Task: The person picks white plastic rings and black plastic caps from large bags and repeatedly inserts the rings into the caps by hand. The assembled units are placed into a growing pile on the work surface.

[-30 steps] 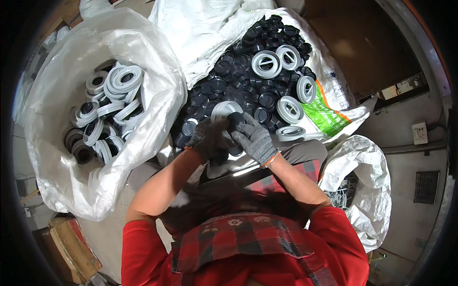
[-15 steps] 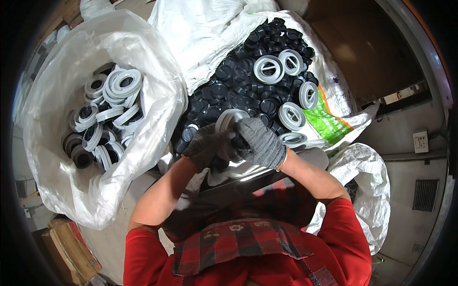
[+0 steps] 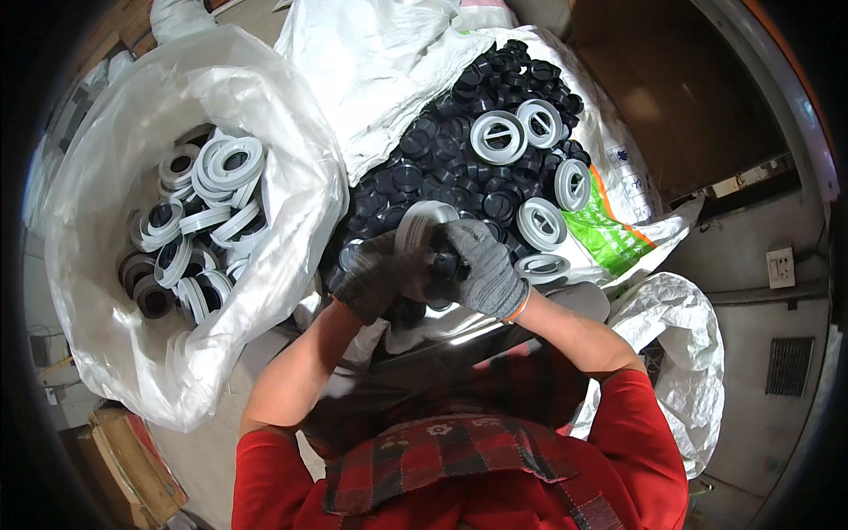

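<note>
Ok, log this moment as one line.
left hand: holding gray ridged ring; right hand: holding black piece; ahead: black caps, gray rings on top; left: translucent bag, more rings inside

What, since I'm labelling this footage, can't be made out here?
All in the head view:
Left hand: fingertips, lost in shadow and blur around the grey ring.
Black piece: outline, blurred and partly covered by the right hand.
White sack at right: most contents, hidden by its crumpled wall.

Workshop: big sacks [image 3: 362, 79], heaped black plastic parts [image 3: 433, 172]
</note>
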The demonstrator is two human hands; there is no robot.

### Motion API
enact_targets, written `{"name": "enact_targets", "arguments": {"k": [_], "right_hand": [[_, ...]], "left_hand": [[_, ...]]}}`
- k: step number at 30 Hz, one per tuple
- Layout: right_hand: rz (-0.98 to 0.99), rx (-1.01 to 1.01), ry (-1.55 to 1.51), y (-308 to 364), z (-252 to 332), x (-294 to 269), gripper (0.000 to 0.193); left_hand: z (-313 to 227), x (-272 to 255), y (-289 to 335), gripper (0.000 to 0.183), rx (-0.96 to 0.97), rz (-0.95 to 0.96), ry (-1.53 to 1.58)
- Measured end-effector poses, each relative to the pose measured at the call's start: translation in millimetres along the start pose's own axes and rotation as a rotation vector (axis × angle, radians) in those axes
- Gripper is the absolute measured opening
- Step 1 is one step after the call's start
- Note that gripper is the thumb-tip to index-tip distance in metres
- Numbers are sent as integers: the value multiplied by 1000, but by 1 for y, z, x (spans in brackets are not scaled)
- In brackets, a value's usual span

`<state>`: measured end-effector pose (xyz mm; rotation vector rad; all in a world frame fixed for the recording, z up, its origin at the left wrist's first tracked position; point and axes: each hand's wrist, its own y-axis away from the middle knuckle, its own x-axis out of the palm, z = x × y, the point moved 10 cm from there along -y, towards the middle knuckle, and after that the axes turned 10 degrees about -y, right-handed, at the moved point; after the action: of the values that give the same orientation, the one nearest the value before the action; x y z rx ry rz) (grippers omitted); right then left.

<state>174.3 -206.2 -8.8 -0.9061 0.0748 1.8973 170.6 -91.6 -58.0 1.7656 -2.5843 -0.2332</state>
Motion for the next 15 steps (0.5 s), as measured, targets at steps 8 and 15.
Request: {"name": "enact_targets", "arguments": {"k": [8, 15], "right_hand": [[-156, 56, 28, -2, -2, -8, 62], [-201, 168, -711, -19, -29, -1, 65]], "left_hand": [[-25, -1, 2, 49, 9, -70, -206], [-92, 22, 21, 63, 790, -242, -1044]]}}
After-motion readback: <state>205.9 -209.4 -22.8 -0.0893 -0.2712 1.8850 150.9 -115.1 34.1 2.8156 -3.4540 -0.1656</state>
